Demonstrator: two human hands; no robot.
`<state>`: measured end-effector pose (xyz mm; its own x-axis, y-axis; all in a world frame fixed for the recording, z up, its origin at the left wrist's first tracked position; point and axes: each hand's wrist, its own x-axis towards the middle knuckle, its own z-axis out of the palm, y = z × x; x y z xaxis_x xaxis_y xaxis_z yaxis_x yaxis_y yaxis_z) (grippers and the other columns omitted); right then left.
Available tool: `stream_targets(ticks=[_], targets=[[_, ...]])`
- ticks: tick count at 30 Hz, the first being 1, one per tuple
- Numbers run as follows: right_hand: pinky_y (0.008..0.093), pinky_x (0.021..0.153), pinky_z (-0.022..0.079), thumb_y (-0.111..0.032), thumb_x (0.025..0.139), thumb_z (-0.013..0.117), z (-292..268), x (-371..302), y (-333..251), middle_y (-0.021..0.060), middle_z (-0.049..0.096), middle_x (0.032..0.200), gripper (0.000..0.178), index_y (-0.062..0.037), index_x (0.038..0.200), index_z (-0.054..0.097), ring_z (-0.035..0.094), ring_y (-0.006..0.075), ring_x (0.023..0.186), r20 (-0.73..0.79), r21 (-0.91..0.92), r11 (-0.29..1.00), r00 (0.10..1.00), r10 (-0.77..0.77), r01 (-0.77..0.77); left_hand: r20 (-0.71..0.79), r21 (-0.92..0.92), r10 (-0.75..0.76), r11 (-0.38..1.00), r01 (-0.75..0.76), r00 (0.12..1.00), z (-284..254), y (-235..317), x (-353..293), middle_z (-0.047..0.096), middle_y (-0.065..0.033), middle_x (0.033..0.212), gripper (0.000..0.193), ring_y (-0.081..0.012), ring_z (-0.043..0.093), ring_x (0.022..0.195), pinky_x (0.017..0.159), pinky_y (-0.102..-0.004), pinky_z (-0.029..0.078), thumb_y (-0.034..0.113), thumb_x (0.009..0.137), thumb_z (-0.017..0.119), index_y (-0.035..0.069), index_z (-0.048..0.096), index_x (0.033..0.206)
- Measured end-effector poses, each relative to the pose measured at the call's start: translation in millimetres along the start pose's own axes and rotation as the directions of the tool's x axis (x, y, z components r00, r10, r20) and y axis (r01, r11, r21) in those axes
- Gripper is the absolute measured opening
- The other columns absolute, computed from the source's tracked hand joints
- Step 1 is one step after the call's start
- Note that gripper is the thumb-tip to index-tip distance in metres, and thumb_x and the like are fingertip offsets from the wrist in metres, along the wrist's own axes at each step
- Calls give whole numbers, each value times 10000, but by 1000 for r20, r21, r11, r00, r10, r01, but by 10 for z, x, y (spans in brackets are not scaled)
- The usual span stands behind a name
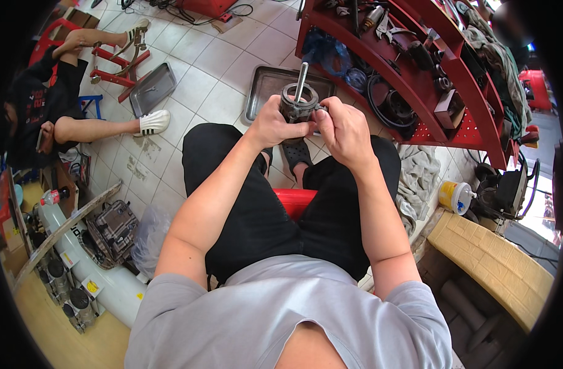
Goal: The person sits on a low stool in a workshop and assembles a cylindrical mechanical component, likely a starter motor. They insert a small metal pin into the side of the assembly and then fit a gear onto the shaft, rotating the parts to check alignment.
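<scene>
In front of my knees I hold up a round, dark metal housing (299, 112) with an open ring at its top. A shiny metal rod (302, 79) stands tilted out of the ring. My left hand (271, 125) is closed around the housing's left side, with the thumb across its near face. On the other side, my right hand (345, 128) is closed, its thumb and index finger pinched together against the housing's right edge. Any small piece between those fingertips is too hidden to make out.
A grey metal tray (257, 101) lies on the tiles beyond my hands. Red tool shelves (417, 67) stand at the right. At the left a person (38, 117) sits near a second tray (153, 89). Rags (419, 178) and a yellow-white tub (455, 197) lie right of my knee.
</scene>
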<state>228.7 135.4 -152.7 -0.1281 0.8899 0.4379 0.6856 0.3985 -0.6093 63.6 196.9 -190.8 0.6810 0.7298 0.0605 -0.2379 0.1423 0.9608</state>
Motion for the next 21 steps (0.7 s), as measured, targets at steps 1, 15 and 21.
stream_targets(ticks=[1,15,21], targets=[[396,554,437,-105,863,575,7,-14,14,123,559,631,87,-28,852,538,574,304,588,17,-1,1000,1000,25,-25,15,-40,-30,999,31,999,-4,-14,-6,649,-34,757,166,-106,611,669,634,-256,510,21,723,679,3,646,885],[392,612,449,-132,900,530,-22,-5,-121,126,599,736,109,-23,905,533,591,315,674,5,60,981,983,182,-182,14,-139,-156,978,156,988,3,-44,-11,641,-41,738,172,-128,604,625,605,-268,503,52,754,704,6,642,909],[386,605,425,-102,821,607,5,60,34,94,556,717,130,-34,917,552,556,289,639,-95,-201,979,995,-37,18,-3,-278,-238,933,228,971,78,50,4,639,-46,751,188,-139,607,621,600,-274,502,71,765,705,3,637,926]])
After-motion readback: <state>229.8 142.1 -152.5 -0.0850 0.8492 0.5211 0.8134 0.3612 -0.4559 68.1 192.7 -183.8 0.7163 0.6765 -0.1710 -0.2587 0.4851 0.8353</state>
